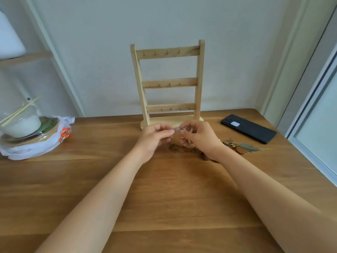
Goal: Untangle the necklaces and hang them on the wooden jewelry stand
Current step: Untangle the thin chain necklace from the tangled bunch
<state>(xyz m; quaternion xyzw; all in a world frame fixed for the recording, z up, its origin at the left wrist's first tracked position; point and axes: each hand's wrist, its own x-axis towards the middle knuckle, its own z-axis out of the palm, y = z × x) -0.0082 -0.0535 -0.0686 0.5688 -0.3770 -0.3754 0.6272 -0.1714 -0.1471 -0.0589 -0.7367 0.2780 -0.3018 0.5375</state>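
Note:
A wooden jewelry stand (168,83) with three hook bars stands upright at the back of the table; its hooks are bare. Just in front of its base, my left hand (155,138) and my right hand (198,137) pinch a small pinkish piece of a necklace (176,129) between their fingertips, held above the table. Under my hands lies a dark brown beaded chain (179,148), partly hidden by my right wrist. To the right lies more jewelry with a metal feather and a brown leaf pendant (243,147).
A black phone (249,128) lies at the back right of the wooden table (164,189). At the left sits a white plastic bag (29,150) holding food containers with chopsticks on top. A window frame runs along the right edge.

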